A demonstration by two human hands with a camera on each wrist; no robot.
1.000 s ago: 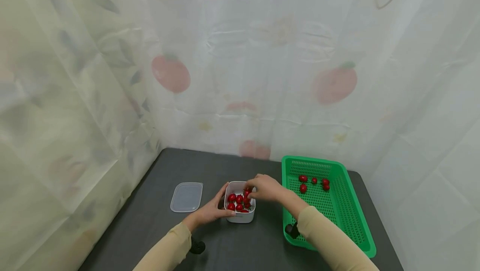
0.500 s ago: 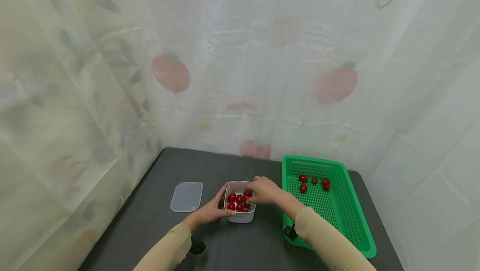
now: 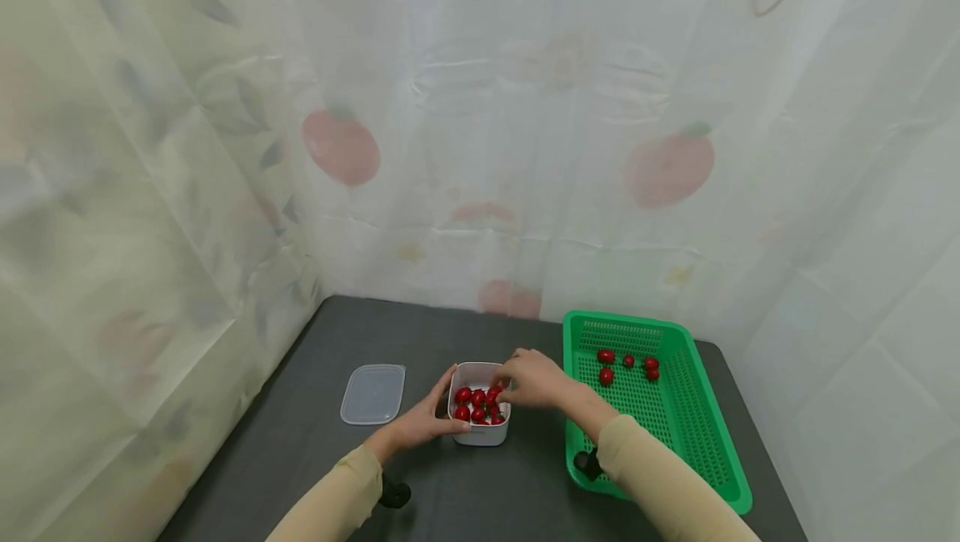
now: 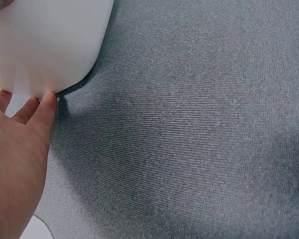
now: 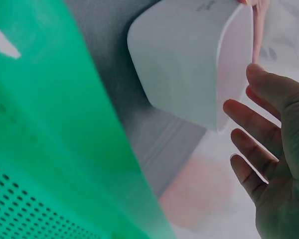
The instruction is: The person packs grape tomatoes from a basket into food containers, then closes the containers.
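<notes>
In the head view a white square container (image 3: 481,437) stands on the dark table with several red cherry tomatoes (image 3: 477,398) inside. My left hand (image 3: 422,424) grips it, thumb at the front rim and fingers along the left side; the left wrist view shows fingertips (image 4: 49,97) against its smooth wall. Over the right side of the opening is my right hand (image 3: 531,378), its fingers pointing down at the tomatoes. From the right wrist view, that hand (image 5: 269,129) has its fingers apart right at the rim, and nothing shows between them. The container's tomatoes are hidden in both wrist views.
A green perforated basket (image 3: 701,392) sits on the right of the table, several cherry tomatoes (image 3: 606,376) near its back end. Left of the container lies a translucent square lid (image 3: 373,394). Printed curtains (image 3: 510,192) hang behind the table and along its sides.
Within the container my right hand has shifted slightly, dipping and then moving back a little right. Tomatoes at the front right of the container have changed position. My left hand stays put.
</notes>
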